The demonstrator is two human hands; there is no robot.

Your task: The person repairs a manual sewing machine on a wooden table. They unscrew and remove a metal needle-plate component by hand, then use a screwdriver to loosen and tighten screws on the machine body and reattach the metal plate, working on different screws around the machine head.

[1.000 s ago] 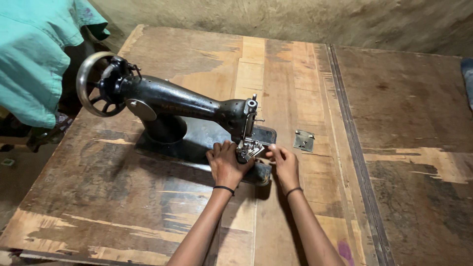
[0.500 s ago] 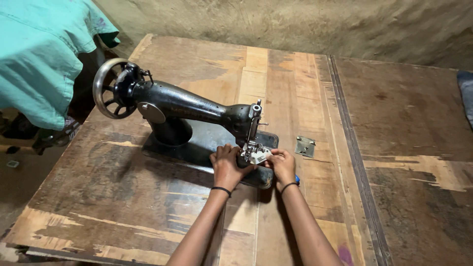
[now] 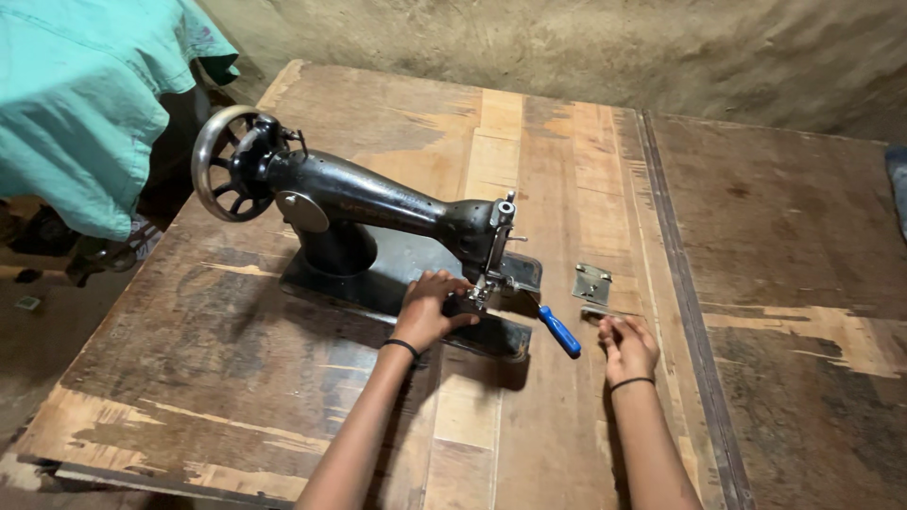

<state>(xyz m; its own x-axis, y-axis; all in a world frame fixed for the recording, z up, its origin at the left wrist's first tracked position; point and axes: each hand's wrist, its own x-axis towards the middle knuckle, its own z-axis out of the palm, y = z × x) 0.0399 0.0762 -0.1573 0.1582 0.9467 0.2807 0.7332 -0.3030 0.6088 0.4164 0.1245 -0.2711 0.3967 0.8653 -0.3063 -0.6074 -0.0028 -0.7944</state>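
- The left hand lay on the bed of the old black cast-iron sewing machine, just beside the needle and presser-foot area; its fingers were curled loosely, tips touching the machine's dark base near the foot, with nothing visibly enclosed in them.
- The right hand rested palm-down on the worn wooden table, well to the right of the machine; its fingers were bent and close together, their tips at a small metal piece lying flat on the wood. Whether they pinched that piece I could not tell.
- A screwdriver with a blue plastic handle lay slanted between the two hands, its shaft pointing up toward the presser foot and its handle jutting off the machine's base; neither hand held it.
- A small square metal plate sat on the table just beyond the right hand, apart from its fingers.
- The machine stood near the table's middle, its spoked handwheel at the left end.
- A teal cloth hung at the far left, beyond the table's edge.
- Each wrist wore a thin dark band.
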